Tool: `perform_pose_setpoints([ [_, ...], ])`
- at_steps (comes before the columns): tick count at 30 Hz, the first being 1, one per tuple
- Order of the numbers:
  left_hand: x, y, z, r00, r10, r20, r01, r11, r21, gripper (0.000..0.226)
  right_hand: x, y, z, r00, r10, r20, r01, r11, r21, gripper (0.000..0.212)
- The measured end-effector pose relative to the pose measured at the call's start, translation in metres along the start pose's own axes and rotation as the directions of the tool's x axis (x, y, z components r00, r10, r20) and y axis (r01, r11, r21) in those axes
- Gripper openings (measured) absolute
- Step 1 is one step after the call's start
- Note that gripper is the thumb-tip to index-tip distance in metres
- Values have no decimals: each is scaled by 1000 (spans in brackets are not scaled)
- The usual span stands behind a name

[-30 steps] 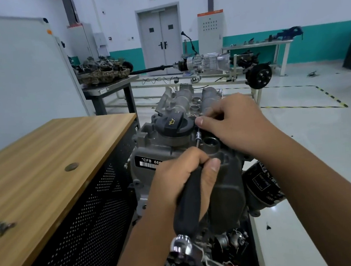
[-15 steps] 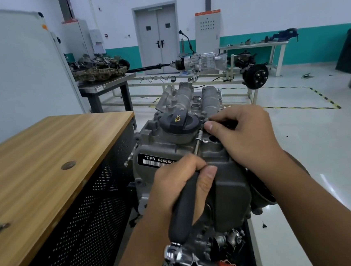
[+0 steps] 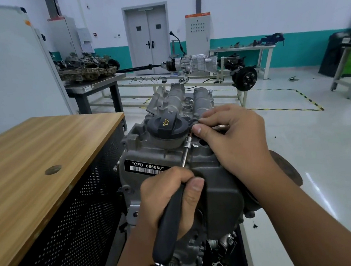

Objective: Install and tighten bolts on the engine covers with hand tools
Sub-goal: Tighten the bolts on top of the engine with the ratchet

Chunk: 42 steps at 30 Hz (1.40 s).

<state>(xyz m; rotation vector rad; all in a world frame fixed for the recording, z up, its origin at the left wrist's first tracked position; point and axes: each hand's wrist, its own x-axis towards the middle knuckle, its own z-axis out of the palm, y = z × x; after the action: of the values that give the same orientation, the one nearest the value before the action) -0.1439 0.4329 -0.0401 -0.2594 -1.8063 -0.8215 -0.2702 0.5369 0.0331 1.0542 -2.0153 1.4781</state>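
Between both hands, driver (image 3: 185, 153)

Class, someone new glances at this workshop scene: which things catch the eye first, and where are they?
In the centre, the black oil filler cap tops the grey engine. Below it, the left hand grips a black-handled driver; the right hand pinches near its tip.

Bare forearms (image 3: 307, 216); no sleeves
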Motion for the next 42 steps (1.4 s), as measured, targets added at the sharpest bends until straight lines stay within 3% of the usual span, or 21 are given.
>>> perform_pose_setpoints([
  [14, -2, -6, 1, 1000, 8, -18, -8, 1000, -27, 25, 2, 1, 4, 999, -11, 50, 7, 997, 72, 5],
  [22, 4, -7, 0, 1000, -1, 2, 1, 1000, -30, 29, 1, 2, 0, 996, 85, 41, -88, 994, 65, 13],
  [29, 4, -8, -3, 1000, -7, 26, 8, 999, -38, 27, 9, 1, -6, 959, 187, 212, -213, 972, 104, 17],
  [42, 1, -12, -10, 996, 48, 75, -46, 999, -24, 35, 1, -7, -4, 972, 210, 107, -218, 973, 73, 9],
])
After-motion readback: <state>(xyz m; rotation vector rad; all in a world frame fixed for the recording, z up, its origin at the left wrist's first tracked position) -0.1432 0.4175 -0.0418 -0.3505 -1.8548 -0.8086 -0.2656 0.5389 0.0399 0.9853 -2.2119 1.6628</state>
